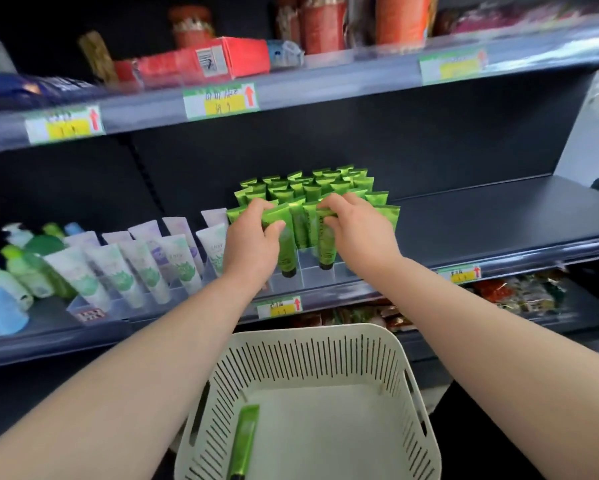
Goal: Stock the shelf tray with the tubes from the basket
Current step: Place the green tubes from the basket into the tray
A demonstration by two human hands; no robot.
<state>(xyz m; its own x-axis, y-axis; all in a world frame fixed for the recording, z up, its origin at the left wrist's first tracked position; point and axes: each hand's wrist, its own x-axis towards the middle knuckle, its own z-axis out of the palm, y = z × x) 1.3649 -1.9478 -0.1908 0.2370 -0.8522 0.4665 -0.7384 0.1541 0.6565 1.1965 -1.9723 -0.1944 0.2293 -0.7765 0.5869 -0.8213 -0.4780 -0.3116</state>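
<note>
A clear divided shelf tray (312, 277) on the middle shelf holds several upright green tubes (312, 188) in rows. My left hand (253, 237) pinches the top of a green tube (287, 254) that stands in the front row. My right hand (357, 226) grips another green tube (325, 249) beside it, cap down in a front slot. Below, a cream slotted basket (325, 355) holds one green tube (244, 441) lying at its left side.
White and lilac tubes (142, 268) fill a tray to the left, with bottles (11, 271) beyond. Bare dark shelf (481, 216) lies right of the green tubes. Price labels (280, 308) line the shelf edge; packaged goods sit above and below.
</note>
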